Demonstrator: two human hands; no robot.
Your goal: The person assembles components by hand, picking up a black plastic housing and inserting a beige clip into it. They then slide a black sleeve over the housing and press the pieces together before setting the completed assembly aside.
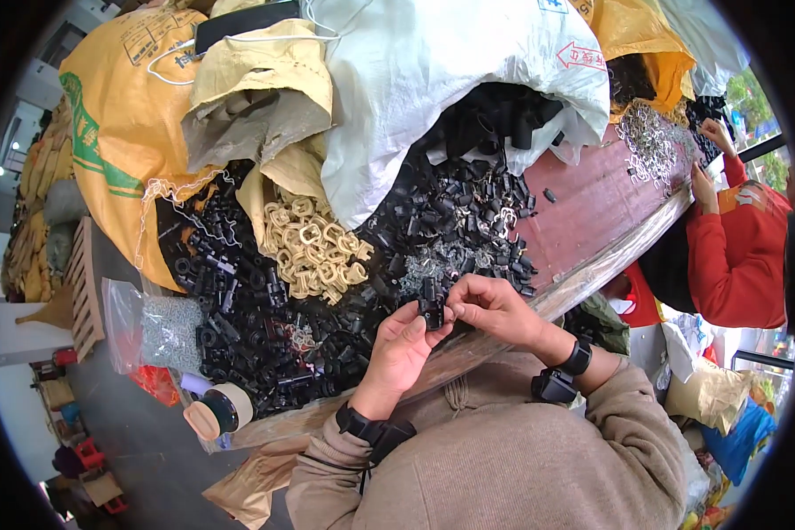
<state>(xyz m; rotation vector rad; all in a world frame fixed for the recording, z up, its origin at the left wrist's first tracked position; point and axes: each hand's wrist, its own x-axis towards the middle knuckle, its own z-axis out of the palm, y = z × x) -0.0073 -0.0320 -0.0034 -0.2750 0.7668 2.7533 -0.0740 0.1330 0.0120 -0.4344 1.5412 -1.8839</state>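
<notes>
A small black plastic part (431, 301) stands upright between the thumb and fingers of my left hand (399, 353), above the table's near edge. My right hand (498, 309) is closed in a pinch against the part's right side. Whatever lies between its fingertips is too small to make out. Just beyond my hands is a heap of short black plastic pieces (468, 208), with small silvery metal pieces (433, 268) at its near side. Cream-coloured ring-shaped pieces (314, 247) spill from a sack to the left of it. More black parts (265, 353) cover the table's left side.
Large white (397, 88) and yellow (115, 106) sacks line the far side. A clear bag of small metal pieces (170, 331) and a lidded cup (225, 411) are at the left edge. At the right, a person in a red top (742, 247) reaches toward metal hooks (649, 146).
</notes>
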